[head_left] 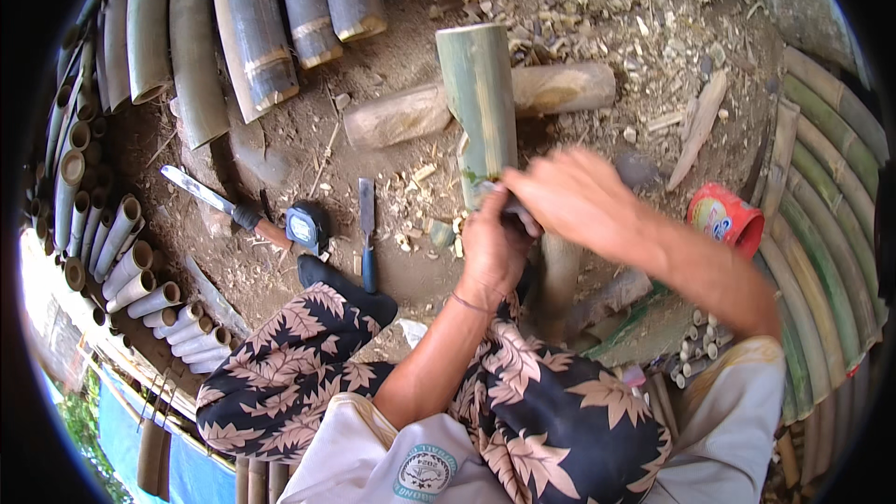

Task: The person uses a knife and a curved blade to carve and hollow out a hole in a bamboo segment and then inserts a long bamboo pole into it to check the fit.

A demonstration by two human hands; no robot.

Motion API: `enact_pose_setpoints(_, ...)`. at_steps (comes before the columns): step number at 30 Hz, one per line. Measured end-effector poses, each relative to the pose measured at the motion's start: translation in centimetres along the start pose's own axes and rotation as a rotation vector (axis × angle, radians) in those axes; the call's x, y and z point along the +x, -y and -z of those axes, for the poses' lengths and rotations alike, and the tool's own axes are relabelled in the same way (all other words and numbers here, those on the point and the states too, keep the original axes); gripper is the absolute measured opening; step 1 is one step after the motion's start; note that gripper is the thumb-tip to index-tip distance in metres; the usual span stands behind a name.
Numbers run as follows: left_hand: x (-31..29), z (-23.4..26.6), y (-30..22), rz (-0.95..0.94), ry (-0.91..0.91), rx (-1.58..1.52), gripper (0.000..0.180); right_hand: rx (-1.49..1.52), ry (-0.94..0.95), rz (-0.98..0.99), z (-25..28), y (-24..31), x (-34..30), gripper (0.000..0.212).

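Note:
A thick green bamboo piece [480,84] points away from me, with a notch cut in its left side. It rests across a short wooden log [565,90]. At its near end my left hand [495,247] is closed, its fingers bent around something small and dark that I cannot make out. My right hand [571,189], smeared by motion, is right beside it with fingers curled; whatever it grips is hidden. A bit of green leaf shows on the bamboo by my left fingertips.
Left of my hands lie a blue-handled chisel [367,224], a tape measure [307,227] and a long knife [198,189]. A red tub [726,218] lies on its side at right. Bamboo poles [247,19] line the far left; split bamboo [821,224] is stacked right. Wood chips [644,23] litter the ground.

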State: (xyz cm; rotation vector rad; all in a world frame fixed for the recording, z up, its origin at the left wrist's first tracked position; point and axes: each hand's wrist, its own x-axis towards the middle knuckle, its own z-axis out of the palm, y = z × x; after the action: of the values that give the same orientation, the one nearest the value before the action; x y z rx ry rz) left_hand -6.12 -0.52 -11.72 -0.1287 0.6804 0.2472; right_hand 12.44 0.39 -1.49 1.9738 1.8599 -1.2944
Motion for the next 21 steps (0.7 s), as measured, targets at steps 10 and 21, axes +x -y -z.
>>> enact_pose_setpoints(10, -1.4, -6.3, -1.8, 0.113, -0.414, 0.710, 0.033, 0.160, 0.026, -0.120, -1.3, 1.0, -2.4, 0.026)
enact_pose_setpoints(21, -2.7, -4.9, -1.8, 0.125, -0.130, 0.107, 0.045, -0.219, 0.083, 0.228, 0.6, -0.9, 3.5, 0.011)
